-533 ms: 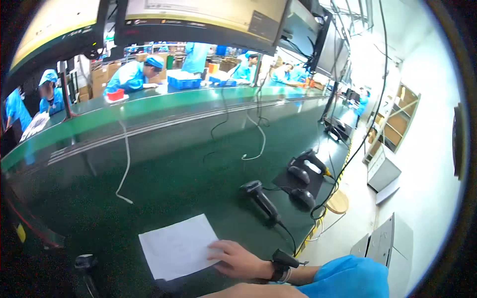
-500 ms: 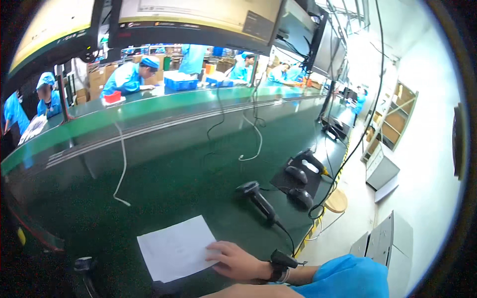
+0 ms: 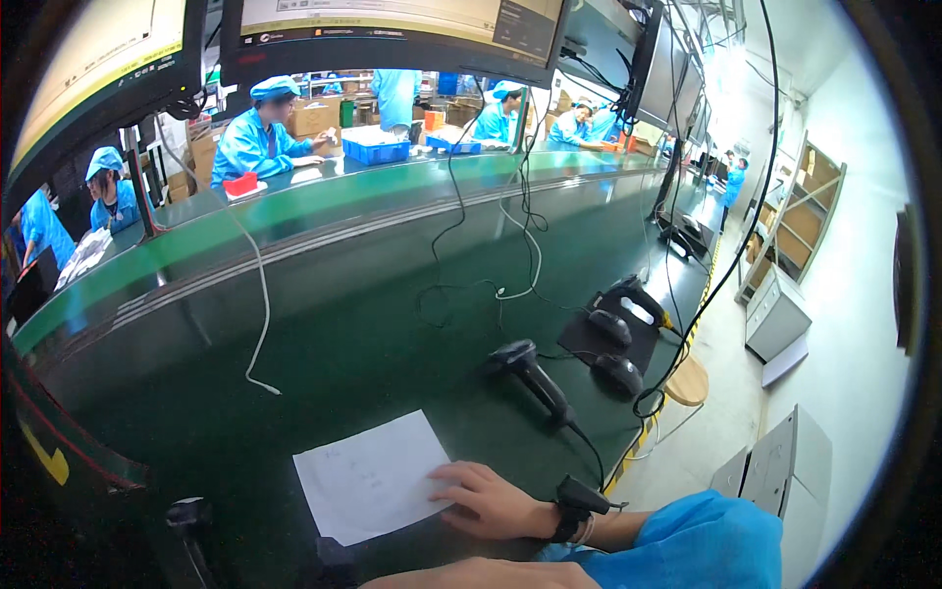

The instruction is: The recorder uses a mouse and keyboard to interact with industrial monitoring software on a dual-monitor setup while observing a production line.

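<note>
A white sheet of paper point(image 3: 368, 481) with faint markings lies on the dark green tabletop in front of me. My right hand point(image 3: 491, 501) rests at its right edge, open, with the fingers laid over the sheet. A dark strap with a small black device is round that wrist. Along the lower edge runs a bare forearm point(image 3: 481, 575), seemingly my left one, with a dark object at its left end; the hand itself does not show. Beyond my right hand lies a black handheld scanner point(image 3: 535, 383), its cable trailing toward the table edge.
Another scanner point(image 3: 191, 520) stands at the lower left. Black computer mice point(image 3: 618, 373) and a yellow-and-black scanner point(image 3: 643, 296) lie on a dark mat. White cables point(image 3: 263, 314) cross the table. Monitors point(image 3: 392, 44) hang overhead. Co-workers in blue sit opposite near blue bins point(image 3: 376, 150).
The view has shifted, so the table and paper appear slightly farther right. My right hand stays on the paper's edge. A co-worker opposite has raised their head and hands.
</note>
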Action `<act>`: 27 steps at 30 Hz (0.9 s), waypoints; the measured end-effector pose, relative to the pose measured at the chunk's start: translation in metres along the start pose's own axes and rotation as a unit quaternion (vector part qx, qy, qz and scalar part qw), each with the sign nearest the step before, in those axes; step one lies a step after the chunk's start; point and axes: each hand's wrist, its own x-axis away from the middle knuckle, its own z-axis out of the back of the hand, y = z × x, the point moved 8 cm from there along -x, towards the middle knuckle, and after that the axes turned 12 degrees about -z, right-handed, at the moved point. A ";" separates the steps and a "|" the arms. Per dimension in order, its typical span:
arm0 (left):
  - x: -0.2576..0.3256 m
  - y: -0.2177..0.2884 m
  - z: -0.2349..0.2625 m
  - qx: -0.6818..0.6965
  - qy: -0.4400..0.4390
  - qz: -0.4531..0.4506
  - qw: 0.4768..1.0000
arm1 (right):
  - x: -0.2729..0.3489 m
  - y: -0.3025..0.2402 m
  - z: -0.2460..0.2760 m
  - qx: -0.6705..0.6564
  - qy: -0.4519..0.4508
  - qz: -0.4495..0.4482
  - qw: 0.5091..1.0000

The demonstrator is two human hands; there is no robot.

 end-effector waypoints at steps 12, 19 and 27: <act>0.003 -0.005 0.001 0.071 0.007 -0.036 0.997 | -0.003 -0.001 -0.001 -0.002 -0.024 -0.001 1.000; 0.001 -0.002 -0.005 0.053 -0.015 -0.044 0.998 | 0.000 -0.003 0.002 0.020 -0.030 -0.008 0.999; 0.000 -0.004 -0.010 0.006 -0.043 -0.017 0.999 | -0.002 -0.004 0.001 0.023 -0.022 0.000 0.999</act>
